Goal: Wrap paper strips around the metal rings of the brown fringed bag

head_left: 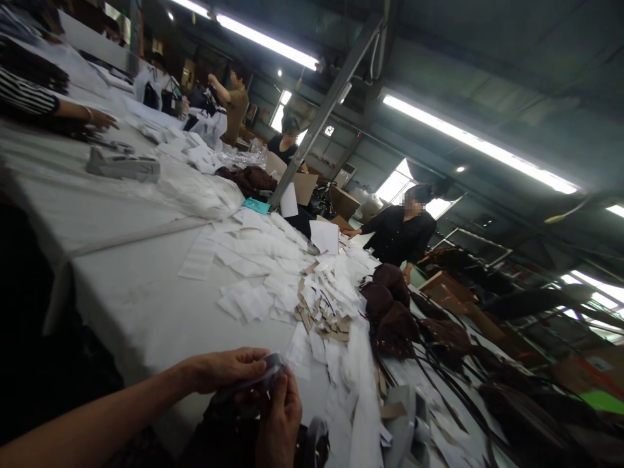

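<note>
My left hand [224, 368] and my right hand [280, 419] meet at the bottom of the view, over the near edge of a long white-covered table [131, 286]. Both pinch a small grey strap-like piece [266, 375] that sits on top of a dark brown item [229, 422] in front of me. The fingers of each hand are closed on that piece. My left forearm comes in from the lower left.
White paper slips [258, 260] and tan tags [322, 315] litter the table. Dark brown bags [394, 312] with long straps lie to the right. A grey tool [121, 166] lies at the left. Several other people stand along the table. A slanted metal post [326, 104] rises mid-table.
</note>
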A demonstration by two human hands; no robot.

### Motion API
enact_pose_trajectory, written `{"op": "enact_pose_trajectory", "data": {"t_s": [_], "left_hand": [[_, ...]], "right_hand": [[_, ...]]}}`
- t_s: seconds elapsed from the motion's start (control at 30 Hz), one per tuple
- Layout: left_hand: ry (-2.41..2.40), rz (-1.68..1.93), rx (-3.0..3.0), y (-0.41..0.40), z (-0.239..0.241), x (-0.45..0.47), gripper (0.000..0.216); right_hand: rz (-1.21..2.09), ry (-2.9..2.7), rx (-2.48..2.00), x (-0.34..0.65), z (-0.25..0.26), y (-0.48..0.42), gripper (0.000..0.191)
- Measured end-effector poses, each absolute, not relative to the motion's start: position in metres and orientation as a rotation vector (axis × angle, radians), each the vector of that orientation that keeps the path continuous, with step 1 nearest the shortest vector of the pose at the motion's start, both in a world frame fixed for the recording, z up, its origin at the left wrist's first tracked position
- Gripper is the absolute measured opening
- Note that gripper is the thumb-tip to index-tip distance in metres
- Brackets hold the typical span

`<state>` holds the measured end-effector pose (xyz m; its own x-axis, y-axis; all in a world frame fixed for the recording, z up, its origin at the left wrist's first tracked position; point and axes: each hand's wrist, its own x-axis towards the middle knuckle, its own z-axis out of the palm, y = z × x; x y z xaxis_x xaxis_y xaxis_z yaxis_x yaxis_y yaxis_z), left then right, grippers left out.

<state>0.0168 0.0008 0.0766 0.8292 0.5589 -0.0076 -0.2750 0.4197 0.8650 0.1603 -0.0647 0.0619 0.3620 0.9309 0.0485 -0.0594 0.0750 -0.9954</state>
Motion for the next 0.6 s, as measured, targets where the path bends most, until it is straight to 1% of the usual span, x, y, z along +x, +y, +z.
{"op": "enact_pose_trajectory", "data": {"t_s": [0.17, 0.27, 0.3, 0.4, 0.43, 0.6], "left_hand": [[0.402, 0.623, 1.042, -0.003, 0.071, 0.023, 0.035], [0.486, 0.683, 1.102, -0.001, 0.062, 0.026, 0.036], [0.523, 0.700, 1.136, 0.000, 0.061, 0.026, 0.036], [0.619, 0.695, 1.230, 0.000, 0.063, 0.026, 0.035], [0.639, 0.681, 1.261, -0.001, 0.066, 0.026, 0.034], [0.722, 0.669, 1.496, -0.009, 0.080, 0.029, 0.030]], "right_hand": [[1.154, -0.708, -1.224, 0.161, 0.058, -0.063, 0.053], [1.137, -0.665, -1.243, 0.163, 0.055, -0.063, 0.059], [1.094, -0.663, -1.274, 0.163, 0.054, -0.064, 0.059], [0.949, -0.739, -1.361, 0.163, 0.053, -0.070, 0.045], [0.929, -0.767, -1.365, 0.162, 0.054, -0.073, 0.044], [1.048, -0.762, -1.271, 0.157, 0.068, -0.084, 0.042]]}}
